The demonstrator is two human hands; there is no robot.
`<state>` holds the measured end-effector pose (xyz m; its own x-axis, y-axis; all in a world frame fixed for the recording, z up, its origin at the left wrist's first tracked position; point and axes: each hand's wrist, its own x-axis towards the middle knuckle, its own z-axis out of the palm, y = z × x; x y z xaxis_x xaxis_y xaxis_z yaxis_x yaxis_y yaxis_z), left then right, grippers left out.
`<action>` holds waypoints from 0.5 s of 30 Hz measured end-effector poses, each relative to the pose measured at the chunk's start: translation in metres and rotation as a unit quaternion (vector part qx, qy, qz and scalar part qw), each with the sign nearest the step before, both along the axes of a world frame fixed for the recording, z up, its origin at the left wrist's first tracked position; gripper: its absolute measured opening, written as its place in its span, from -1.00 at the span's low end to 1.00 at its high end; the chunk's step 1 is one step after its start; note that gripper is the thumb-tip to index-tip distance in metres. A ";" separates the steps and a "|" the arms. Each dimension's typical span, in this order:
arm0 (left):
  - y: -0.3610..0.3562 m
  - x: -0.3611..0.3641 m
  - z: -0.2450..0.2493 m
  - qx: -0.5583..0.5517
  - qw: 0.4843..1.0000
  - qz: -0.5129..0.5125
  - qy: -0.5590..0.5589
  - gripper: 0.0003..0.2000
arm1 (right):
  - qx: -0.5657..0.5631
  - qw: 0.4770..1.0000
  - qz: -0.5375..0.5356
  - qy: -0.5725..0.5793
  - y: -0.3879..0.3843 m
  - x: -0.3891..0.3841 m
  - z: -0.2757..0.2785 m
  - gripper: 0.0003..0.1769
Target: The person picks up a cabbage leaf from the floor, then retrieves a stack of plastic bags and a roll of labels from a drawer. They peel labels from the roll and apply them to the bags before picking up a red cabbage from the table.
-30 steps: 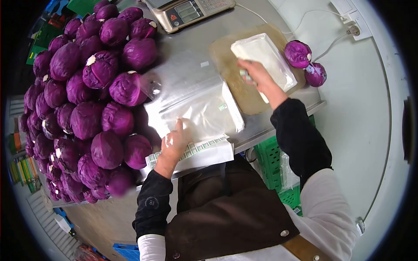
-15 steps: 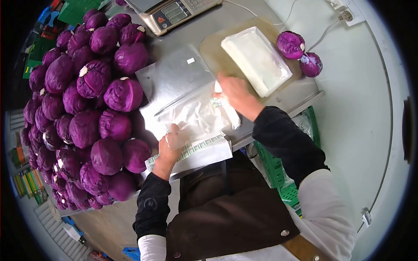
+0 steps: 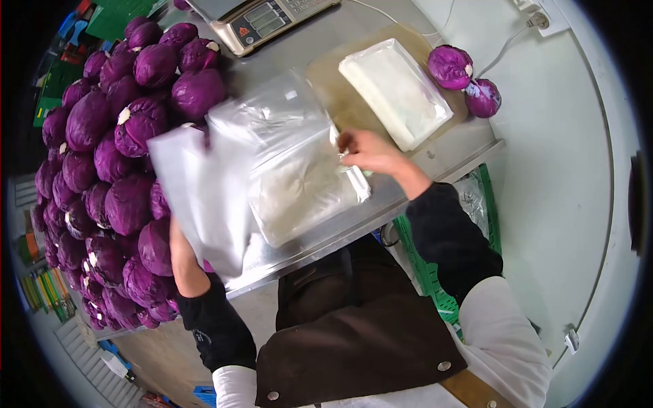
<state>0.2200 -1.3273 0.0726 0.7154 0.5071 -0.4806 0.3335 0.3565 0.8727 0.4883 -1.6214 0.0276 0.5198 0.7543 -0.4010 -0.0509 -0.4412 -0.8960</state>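
My left hand (image 3: 182,255) is at the left edge of the steel table, mostly hidden behind a white label sheet (image 3: 197,190). That sheet hangs tilted in the air, blurred, with its plain side showing. The hand appears to grip it, though the fingers are covered. My right hand (image 3: 373,151) has its fingers curled in a pinch near the right edge of a stack of clear plastic bags (image 3: 306,197). A small pale green label (image 3: 343,158) shows at its thumb. Another sheet of clear film (image 3: 272,115) lies above the stack, partly blurred.
Many red cabbages (image 3: 129,197) are heaped on the left. A weighing scale (image 3: 262,20) stands at the back. A second bag stack (image 3: 398,92) rests on a brown board (image 3: 326,81). Two more cabbages (image 3: 450,66) sit by the wall. Green crates (image 3: 425,262) are below the table.
My left hand has moved left and lifted the label sheet off the bags, turning its plain side up. My right hand has shifted slightly, its fingers drawn in at the bags' right edge.
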 end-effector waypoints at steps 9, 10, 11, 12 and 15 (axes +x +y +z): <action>-0.097 0.045 -0.045 0.453 0.768 -0.403 0.208 -0.73 | -0.290 0.832 0.080 -0.466 0.052 -0.026 -0.007 -0.60; -0.097 0.046 -0.047 0.431 0.792 -0.381 0.207 -0.80 | -0.290 0.844 0.082 -0.444 0.047 -0.020 -0.001 -0.57; -0.096 0.048 -0.051 0.409 0.814 -0.357 0.206 -0.86 | -0.288 0.842 0.086 -0.448 0.041 -0.012 0.002 -0.57; -0.093 0.048 -0.057 0.407 0.818 -0.350 0.208 -0.86 | -0.223 0.911 0.036 -0.344 0.034 -0.003 0.004 -0.58; -0.077 0.049 -0.053 0.437 0.819 -0.354 0.117 -0.87 | -0.065 0.985 -0.113 -0.111 0.019 0.022 0.015 -0.62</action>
<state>0.2686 -1.4046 0.0200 0.9190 0.2289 -0.3210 0.3811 -0.7247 0.5741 0.5102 -1.6029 0.0428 0.7539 0.5590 -0.3452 0.0292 -0.5534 -0.8324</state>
